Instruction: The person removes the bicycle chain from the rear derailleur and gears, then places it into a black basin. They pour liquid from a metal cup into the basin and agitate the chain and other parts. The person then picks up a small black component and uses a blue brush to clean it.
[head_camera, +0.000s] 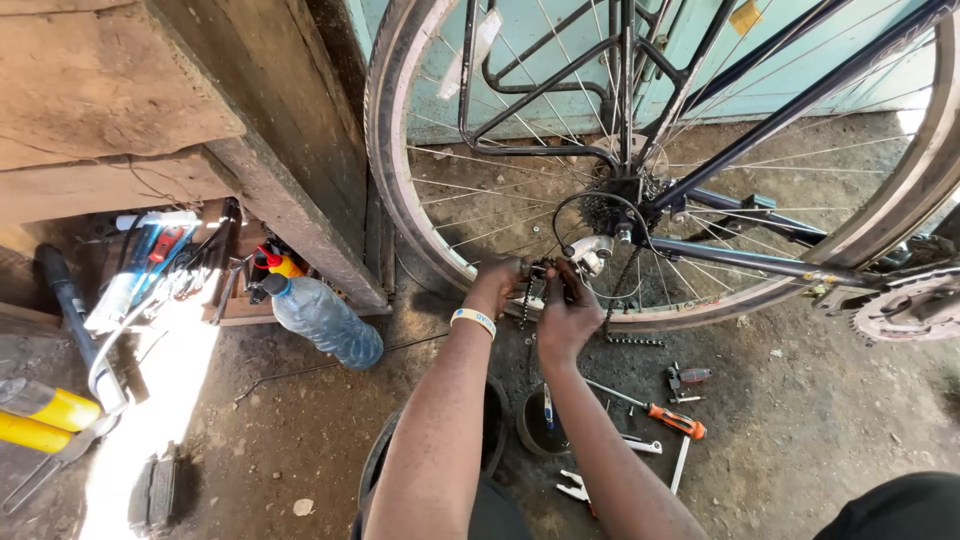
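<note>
The dark metal bicycle chain (527, 300) hangs between both hands beneath the spoked rear wheel (480, 190); left hand (493, 288) and right hand (565, 318) pinch it, seemingly mid-fitting; next, careful seating onto the sprockets.

View: a single head-worn camera; no second view, so nothing is shared.
Position: above and behind the person's two forearms, which enter from the bottom edge.
Direction: tilted downward and forward, toward the dirt ground (300, 430) and the lower half of a bicycle wheel (400, 200).
Distance: close; the left hand (495, 288) and right hand (566, 318) lie near the frame centre at arm's reach.
Coverage: wooden wall (270, 130) at left, bicycle frame (780, 100) at upper right, scattered tools at lower right.
</note>
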